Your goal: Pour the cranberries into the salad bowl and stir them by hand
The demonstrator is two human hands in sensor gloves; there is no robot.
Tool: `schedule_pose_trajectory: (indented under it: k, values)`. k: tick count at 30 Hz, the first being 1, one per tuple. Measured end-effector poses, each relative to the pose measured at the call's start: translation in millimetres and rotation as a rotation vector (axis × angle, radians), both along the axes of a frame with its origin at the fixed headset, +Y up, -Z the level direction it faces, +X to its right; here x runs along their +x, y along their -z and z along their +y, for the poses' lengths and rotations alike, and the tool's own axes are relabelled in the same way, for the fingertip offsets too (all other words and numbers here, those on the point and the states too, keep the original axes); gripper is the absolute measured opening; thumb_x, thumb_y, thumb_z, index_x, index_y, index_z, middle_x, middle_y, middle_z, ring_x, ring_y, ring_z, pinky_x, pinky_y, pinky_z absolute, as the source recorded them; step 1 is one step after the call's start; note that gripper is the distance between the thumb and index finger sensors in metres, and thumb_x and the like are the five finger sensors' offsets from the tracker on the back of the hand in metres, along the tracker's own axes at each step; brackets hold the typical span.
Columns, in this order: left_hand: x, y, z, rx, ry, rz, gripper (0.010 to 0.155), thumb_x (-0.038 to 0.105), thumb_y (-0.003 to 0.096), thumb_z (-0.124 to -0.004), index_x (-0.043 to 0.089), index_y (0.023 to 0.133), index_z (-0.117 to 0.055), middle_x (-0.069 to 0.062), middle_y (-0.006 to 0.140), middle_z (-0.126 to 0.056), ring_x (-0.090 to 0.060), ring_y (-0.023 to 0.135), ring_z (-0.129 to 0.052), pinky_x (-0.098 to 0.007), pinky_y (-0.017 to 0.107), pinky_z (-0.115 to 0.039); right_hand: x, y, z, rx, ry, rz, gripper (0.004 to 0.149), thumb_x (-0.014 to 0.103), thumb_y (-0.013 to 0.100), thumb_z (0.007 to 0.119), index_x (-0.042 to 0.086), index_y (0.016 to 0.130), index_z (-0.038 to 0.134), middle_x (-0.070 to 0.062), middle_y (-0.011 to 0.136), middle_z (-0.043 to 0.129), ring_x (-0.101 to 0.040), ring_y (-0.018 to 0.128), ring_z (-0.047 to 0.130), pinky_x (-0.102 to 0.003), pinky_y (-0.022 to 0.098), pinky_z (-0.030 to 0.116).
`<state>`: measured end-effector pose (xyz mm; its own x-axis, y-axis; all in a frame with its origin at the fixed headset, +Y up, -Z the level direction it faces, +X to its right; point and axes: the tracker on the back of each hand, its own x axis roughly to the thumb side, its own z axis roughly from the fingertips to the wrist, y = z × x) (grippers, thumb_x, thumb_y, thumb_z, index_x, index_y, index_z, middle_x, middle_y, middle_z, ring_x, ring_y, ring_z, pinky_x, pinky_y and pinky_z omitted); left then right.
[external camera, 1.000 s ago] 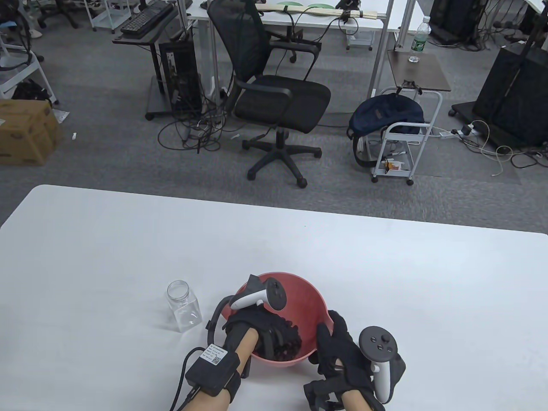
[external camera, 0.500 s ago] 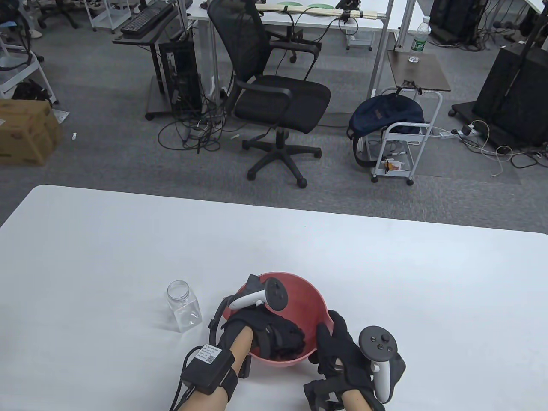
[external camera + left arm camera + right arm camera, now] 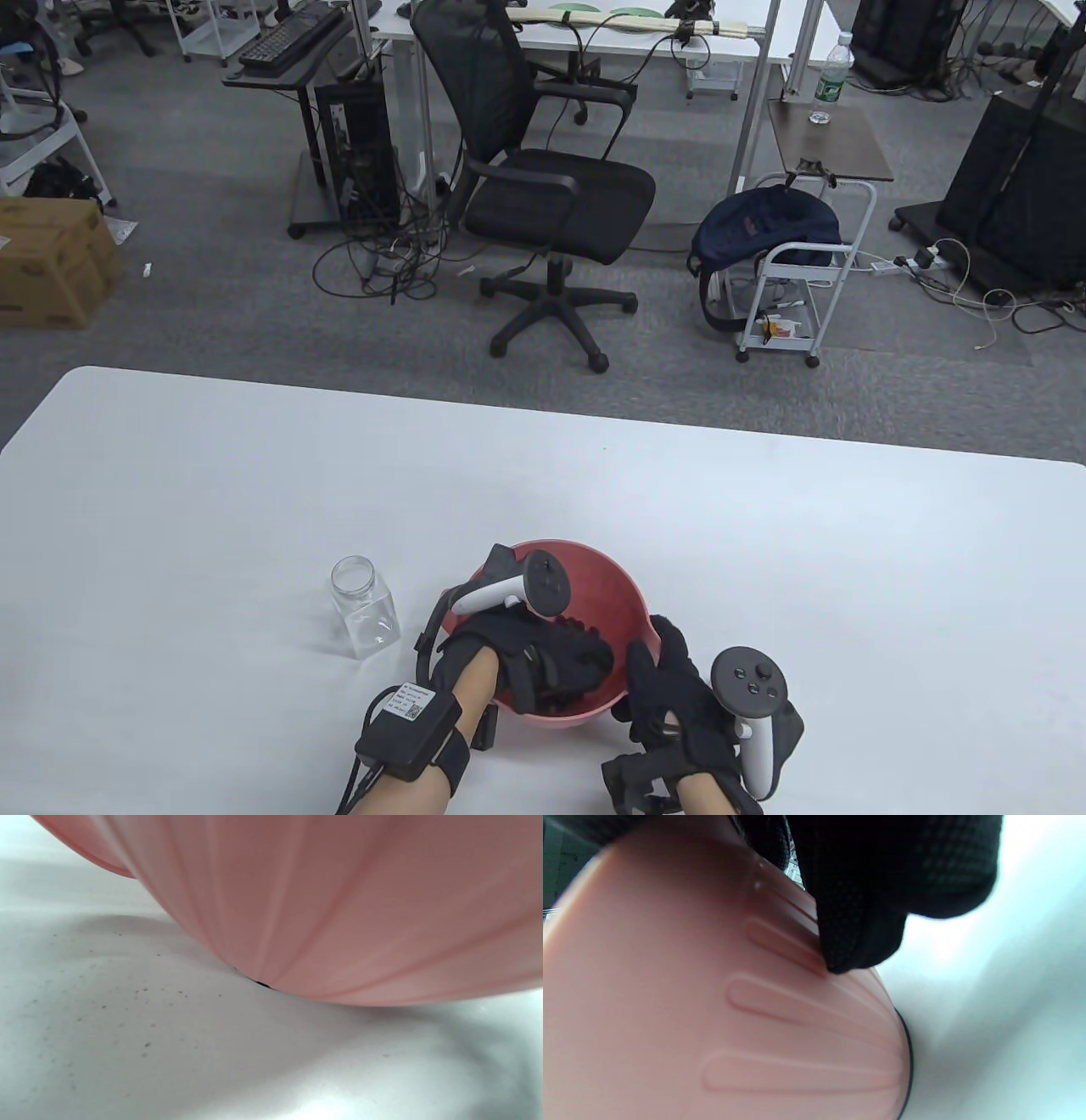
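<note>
The pink salad bowl [image 3: 607,577] stands near the table's front edge. My left hand [image 3: 577,658] is down inside it, its loosely bent fingers lying over the dark cranberries, which are almost wholly hidden beneath it. My right hand [image 3: 649,671] grips the bowl's right rim, and in the right wrist view a fingertip [image 3: 857,942] presses on the ribbed outer wall of the bowl [image 3: 712,1005]. The left wrist view shows only the bowl's underside [image 3: 339,899] resting on the table.
An empty clear plastic jar [image 3: 365,611] without a lid stands upright just left of the bowl. The white table [image 3: 254,475] stretches far and wide around them. An office chair [image 3: 551,187] and a cart stand on the floor beyond the table's far edge.
My left hand's fingers have swept to the right inside the bowl, now covering the cranberries that showed a second ago. The right hand, bowl and jar have not moved.
</note>
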<state>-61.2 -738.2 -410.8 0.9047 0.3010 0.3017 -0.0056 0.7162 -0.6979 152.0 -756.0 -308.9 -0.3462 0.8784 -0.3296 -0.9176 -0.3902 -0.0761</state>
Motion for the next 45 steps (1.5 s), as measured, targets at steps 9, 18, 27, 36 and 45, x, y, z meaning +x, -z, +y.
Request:
schedule_pose_trajectory:
  k: [9,18,27,36,45]
  values:
    - [-0.6,0.7,0.3,0.007,-0.042,0.003,0.061,0.088,0.0503,-0.063,0.076,0.109,-0.049,0.039,0.129,-0.046,-0.001,0.124,-0.051,-0.040,0.086,-0.068,0.3,0.1,-0.1,-0.002,0.003,0.000,0.064,0.061,0.051,0.068,0.028,0.104,0.051,-0.013,0.100,0.076,-0.021,0.040,0.102,-0.027,0.023,0.091]
    - [-2.9,1.5,-1.0,-0.010,-0.035,0.029,0.065,0.083,0.0615,-0.054,0.056,0.119,-0.040,0.019,0.133,-0.046,-0.019,0.122,-0.049,-0.047,0.084,-0.064,0.4,0.1,-0.3,-0.004,0.005,0.000,0.064,0.061,0.051,0.068,0.028,0.104,0.051,-0.013,0.100,0.076,-0.021,0.040,0.102,-0.027,0.023,0.091]
    - [-4.6,1.9,-1.7,-0.026,0.000,0.062,0.072,0.081,0.0654,-0.054,0.040,0.123,-0.040,0.009,0.131,-0.054,-0.024,0.115,-0.061,-0.045,0.083,-0.063,0.5,0.2,-0.4,-0.006,0.006,0.000,0.064,0.061,0.051,0.068,0.028,0.104,0.051,-0.013,0.100,0.077,-0.021,0.040,0.102,-0.027,0.023,0.091]
    - [-6.4,1.8,0.8,-0.011,0.043,0.099,0.075,0.080,0.0678,-0.054,0.029,0.122,-0.048,0.001,0.122,-0.071,-0.024,0.103,-0.081,-0.036,0.078,-0.074,0.5,0.3,-0.4,-0.006,0.008,0.000,0.064,0.061,0.051,0.068,0.028,0.104,0.051,-0.013,0.100,0.077,-0.021,0.040,0.102,-0.027,0.023,0.091]
    - [-5.5,1.7,-0.3,-0.043,0.096,0.099,0.069,0.080,0.0667,-0.056,0.031,0.115,-0.064,0.007,0.107,-0.089,-0.014,0.084,-0.099,-0.024,0.064,-0.087,0.6,0.3,-0.4,-0.006,0.009,-0.001,0.064,0.061,0.051,0.068,0.028,0.103,0.051,-0.013,0.100,0.076,-0.020,0.040,0.102,-0.027,0.022,0.091]
